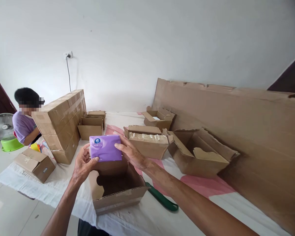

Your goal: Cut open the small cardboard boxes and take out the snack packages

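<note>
A purple pack of tissues [107,151] with a round blue logo is held up between both hands. My left hand [83,164] grips its left side, thumb on the lower front corner. On the right side, my right hand [130,151] is closed on the pack with the thumb near its upper edge. Just below stands an open cardboard box [120,199], its near wall facing me and its inside in shadow. Beside that box lies a dark green strap-like thing [163,198], partly hidden by the box and my right forearm.
Stacked taped cartons [61,123] stand at the left, with a smaller carton [35,163] before them. Several open boxes, including a large one [199,160], sit farther back. A cardboard sheet [236,131] leans on the wall. A person [24,126] sits beyond the stack, near a fan [1,127].
</note>
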A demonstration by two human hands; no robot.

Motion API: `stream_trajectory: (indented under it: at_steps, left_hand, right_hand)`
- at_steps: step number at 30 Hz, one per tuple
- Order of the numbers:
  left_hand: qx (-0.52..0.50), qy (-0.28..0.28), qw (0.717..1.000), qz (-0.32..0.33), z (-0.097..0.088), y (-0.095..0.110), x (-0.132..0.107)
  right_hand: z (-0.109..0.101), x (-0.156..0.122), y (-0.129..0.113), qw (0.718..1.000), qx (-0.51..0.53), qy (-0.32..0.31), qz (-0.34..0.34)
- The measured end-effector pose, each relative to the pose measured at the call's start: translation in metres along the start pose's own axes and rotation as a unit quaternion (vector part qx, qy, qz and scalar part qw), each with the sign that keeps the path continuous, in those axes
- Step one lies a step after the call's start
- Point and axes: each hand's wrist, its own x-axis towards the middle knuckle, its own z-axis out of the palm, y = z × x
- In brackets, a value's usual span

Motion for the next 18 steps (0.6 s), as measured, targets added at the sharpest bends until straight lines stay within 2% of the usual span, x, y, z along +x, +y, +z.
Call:
stream_trajectory:
  at_steps: [5,10,14,18]
  left_hand:
    - [0.009,-0.005,1.0,0.024,-0.003,-0.001,0.019]
    - [0.037,0.003,0.999,0.04,-0.011,-0.008,0.054]
    - [0.086,-0.009,0.996,0.015,-0.021,-0.014,0.074]
    - [0.126,-0.013,0.991,-0.031,-0.03,-0.02,0.082]
  right_hand:
    - [-0.004,0.012,-0.001,0.997,-0.066,-0.019,-0.034]
    - [-0.011,0.044,0.003,0.995,-0.087,-0.02,-0.055]
    - [-0.014,0.068,0.015,0.997,-0.063,-0.038,-0.035]
    - [-0.014,0.08,0.028,0.998,-0.048,-0.04,-0.026]
